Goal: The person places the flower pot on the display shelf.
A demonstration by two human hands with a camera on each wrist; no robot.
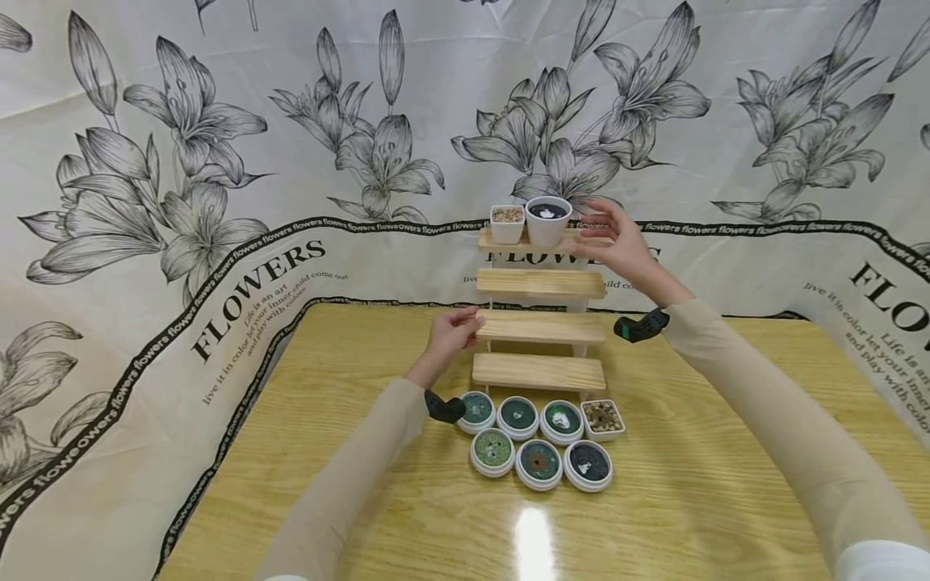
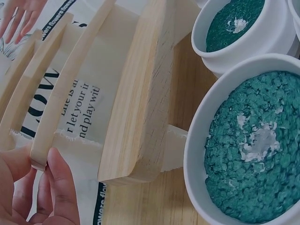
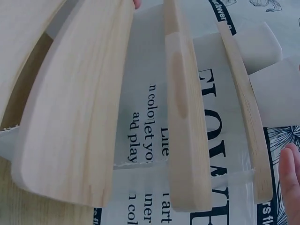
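A stepped wooden display stand has light planks as tiers. My left hand (image 1: 448, 336) pinches the left end of its second-lowest plank (image 2: 60, 101) between thumb and fingers. On the top plank (image 1: 485, 240) sit a small square white pot of pebbles (image 1: 507, 226) and, to its right, a larger round white pot (image 1: 546, 231) with dark filling and a white patch. Just right of the round pot, my right hand (image 1: 616, 244) has its fingers spread and holds nothing. Only some of its fingertips (image 3: 289, 171) show at the right edge of the right wrist view.
In front of the lowest plank (image 1: 538, 373) stand several round white pots with green or dark filling, such as one at front left (image 1: 493, 452), and a square pebble pot (image 1: 603, 417). A flower-printed cloth (image 1: 407, 266) hangs behind the wooden table (image 1: 349, 363).
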